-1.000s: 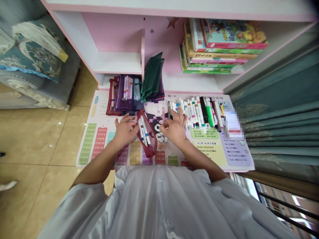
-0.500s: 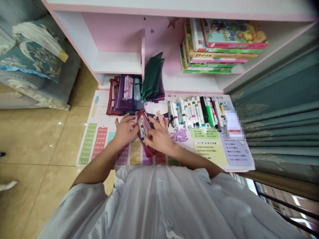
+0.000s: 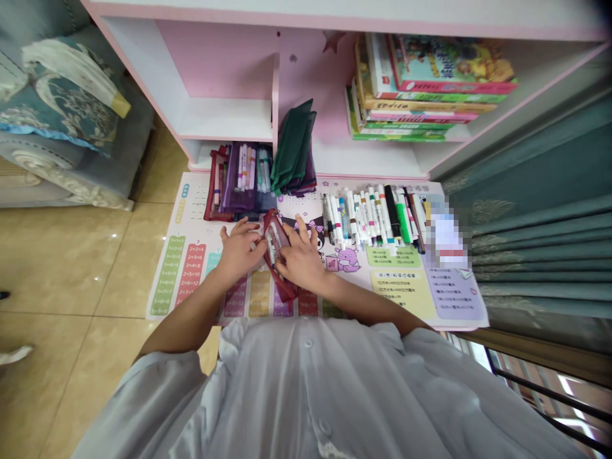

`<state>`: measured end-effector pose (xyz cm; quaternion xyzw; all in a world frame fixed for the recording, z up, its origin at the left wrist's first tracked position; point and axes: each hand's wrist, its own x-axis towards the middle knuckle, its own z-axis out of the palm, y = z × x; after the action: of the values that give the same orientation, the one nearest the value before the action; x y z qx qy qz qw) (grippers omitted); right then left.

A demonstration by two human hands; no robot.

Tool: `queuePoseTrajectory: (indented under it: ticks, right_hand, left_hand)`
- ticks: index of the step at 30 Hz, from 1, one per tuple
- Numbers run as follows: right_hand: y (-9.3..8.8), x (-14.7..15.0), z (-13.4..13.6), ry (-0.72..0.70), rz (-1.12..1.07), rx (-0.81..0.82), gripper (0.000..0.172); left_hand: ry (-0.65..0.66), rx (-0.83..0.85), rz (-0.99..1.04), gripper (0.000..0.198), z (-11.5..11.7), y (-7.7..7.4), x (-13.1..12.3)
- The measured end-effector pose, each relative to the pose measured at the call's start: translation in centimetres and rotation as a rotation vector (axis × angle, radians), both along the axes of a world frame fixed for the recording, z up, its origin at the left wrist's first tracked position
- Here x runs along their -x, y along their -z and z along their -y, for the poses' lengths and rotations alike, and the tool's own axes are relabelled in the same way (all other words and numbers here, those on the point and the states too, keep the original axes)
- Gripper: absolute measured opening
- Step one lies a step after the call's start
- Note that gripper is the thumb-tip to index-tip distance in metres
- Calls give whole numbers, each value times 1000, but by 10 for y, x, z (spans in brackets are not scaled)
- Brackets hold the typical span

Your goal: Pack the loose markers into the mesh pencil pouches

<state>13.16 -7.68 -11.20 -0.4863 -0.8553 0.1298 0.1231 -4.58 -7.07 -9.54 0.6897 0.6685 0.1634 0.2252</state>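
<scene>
A red mesh pouch (image 3: 283, 285) with several pens inside lies at a slant on the printed desk mat, between both hands. My left hand (image 3: 239, 250) touches its left edge, thumb and fingertips near the rim, fingers apart. From the right, my right hand (image 3: 302, 258) presses on the pouch; its thumb and index finger are closed near the pens, with the other fingers spread. Whether these fingertips pinch the mesh or a pen is hard to tell. To the right lies a row of markers (image 3: 368, 217), mostly white.
Filled pouches, among them a purple one (image 3: 239, 201), lie at the back left. Green pouches (image 3: 294, 150) lean on the shelf divider. Books (image 3: 421, 108) are stacked on the shelf. A blurred phone-like object (image 3: 448, 239) lies at the right.
My right hand has shifted slightly left and up along the pouch. My left hand and the pouch have hardly moved.
</scene>
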Motion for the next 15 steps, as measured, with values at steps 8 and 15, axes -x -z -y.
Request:
queuePoseTrajectory:
  ticks: [8,15]
  right_hand:
    - [-3,0,1,-1,7,38,22]
    - [-2,-24,-16,240,-91,-128,33]
  left_hand:
    - [9,-11,-10,20,-1,3,0]
    - [3,6,-16,22,-1,1,0]
